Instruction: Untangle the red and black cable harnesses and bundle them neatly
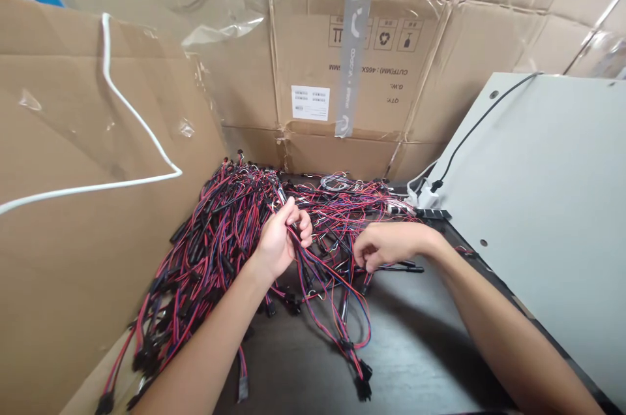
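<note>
Cardboard sheets [342, 43] under clear plastic film stand behind and to the left of a dark desk [420, 343]. A tangled heap of red, black and blue wire harnesses [220, 252] is spread across the desk (black connectors [362, 389] are seen at many ends). A bunch of those wires is held in the closed grip of the left hand [281, 239]. The right hand [386, 245] is half-curled at the wires; whether anything is pinched in its grip cannot be told.
</note>
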{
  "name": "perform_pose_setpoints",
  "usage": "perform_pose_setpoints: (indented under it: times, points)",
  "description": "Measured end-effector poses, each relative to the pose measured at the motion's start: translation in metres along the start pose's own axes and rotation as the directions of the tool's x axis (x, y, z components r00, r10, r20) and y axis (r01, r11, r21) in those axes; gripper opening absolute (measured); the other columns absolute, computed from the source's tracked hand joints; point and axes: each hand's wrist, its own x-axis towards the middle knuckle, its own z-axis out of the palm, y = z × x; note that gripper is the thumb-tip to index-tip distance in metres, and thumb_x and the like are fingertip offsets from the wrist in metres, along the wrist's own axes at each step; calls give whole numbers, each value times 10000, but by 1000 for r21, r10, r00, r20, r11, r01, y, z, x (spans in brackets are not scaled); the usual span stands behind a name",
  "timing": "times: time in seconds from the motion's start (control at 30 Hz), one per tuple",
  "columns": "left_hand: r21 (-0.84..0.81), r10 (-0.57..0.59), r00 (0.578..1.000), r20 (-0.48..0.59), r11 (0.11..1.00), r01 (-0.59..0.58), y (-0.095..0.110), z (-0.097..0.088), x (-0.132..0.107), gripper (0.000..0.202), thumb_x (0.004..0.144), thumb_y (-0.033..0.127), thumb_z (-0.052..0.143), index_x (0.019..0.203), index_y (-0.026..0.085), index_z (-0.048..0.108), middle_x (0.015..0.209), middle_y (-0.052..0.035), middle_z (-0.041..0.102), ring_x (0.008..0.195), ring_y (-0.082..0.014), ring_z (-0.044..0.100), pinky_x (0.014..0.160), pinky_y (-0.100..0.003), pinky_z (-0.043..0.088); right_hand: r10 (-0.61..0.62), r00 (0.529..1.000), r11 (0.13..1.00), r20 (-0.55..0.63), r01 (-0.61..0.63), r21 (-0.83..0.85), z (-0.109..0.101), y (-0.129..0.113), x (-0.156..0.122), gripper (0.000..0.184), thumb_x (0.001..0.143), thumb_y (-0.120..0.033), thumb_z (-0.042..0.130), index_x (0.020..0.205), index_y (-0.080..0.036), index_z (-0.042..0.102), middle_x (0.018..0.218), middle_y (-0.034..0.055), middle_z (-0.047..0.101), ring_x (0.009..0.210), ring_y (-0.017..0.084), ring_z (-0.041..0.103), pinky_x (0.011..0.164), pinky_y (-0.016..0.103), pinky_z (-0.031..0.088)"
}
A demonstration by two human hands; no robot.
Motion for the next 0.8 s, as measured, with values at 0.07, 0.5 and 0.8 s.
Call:
perform_pose_setpoints:
  times: [0.07, 0.5, 0.8]
  points:
    - [0, 3, 1000, 3, 1000, -3, 0, -1, 0, 453, 922, 370, 457, 530, 174, 340, 527, 15, 428, 424, -89, 403, 369, -187, 344, -60, 992, 990, -111, 73, 120, -11, 0, -10, 102, 776, -157, 587, 754, -159, 686, 643, -16, 613, 566, 91, 537, 543, 207, 402]
    - [-17, -28, 1000, 13, 999, 28, -5, -3, 2, 446, 909, 384, 483, 539, 177, 345, 501, 29, 401, 366, -72, 348, 322, -169, 299, -20, 930, 878, -366, 192, 438, -21, 6, -12, 266, 823, -310, 583, 1017, -144, 657, 741, 32, 683, 538, 103, 585, 476, 220, 469]
    - [-114, -120, 993, -19, 987, 117, 2, 0, 0, 476, 967, 336, 354, 523, 163, 342, 461, 46, 307, 316, -37, 229, 291, -131, 165, 100, 948, 962, -301, -170, -215, -15, 34, 1, 313, 676, 7, 577, 918, -164, 680, 926, 56, 633, 840, 170, 580, 753, 280, 438]
